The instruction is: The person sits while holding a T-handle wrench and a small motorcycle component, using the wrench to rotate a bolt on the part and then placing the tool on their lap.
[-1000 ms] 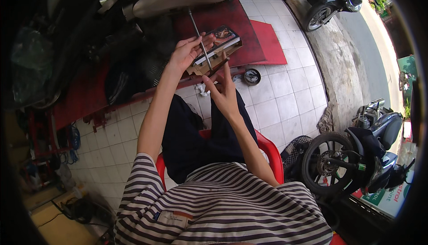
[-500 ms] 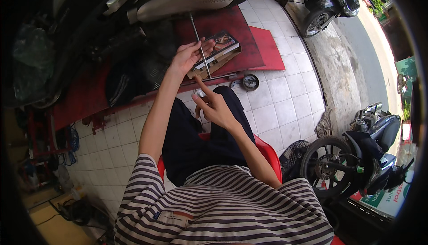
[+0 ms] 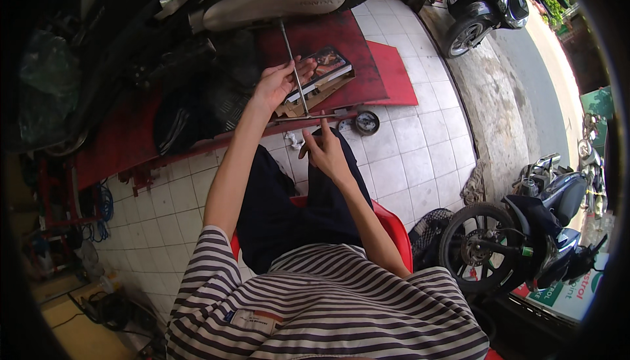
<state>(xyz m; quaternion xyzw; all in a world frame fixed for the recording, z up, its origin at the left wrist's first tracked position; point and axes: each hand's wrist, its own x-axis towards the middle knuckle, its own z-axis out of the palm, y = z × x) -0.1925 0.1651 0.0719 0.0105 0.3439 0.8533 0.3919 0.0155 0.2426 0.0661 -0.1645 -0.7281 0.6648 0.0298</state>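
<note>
A long steel T-handle wrench (image 3: 287, 43) slants from beneath the silver cover (image 3: 275, 0) of a motorcycle down toward me. My left hand (image 3: 281, 83) loosely holds its shaft, thumb on one side and fingers curving behind. At the near end, the crossbar lies roughly level. The index finger of my right hand (image 3: 325, 150) is stretched out against the crossbar's right part; the thumb is apart and the other fingers are bent. Just behind the wrench, a dark picture-printed box (image 3: 330, 63) rests on brown cardboard on the red lift platform (image 3: 364, 65).
A small round dark dish (image 3: 367, 122) stands on the white tiled floor (image 3: 420, 183) beside the platform. I sit on a red plastic chair (image 3: 392, 229). A parked motorcycle (image 3: 482, 245) stands at my right, and another (image 3: 469, 35) farther off. A blue coiled hose (image 3: 104, 212) lies left.
The wrench's crossbar has turned to lie more sideways. My right hand has shifted right, its index finger now against the bar. My left hand stays on the shaft.
</note>
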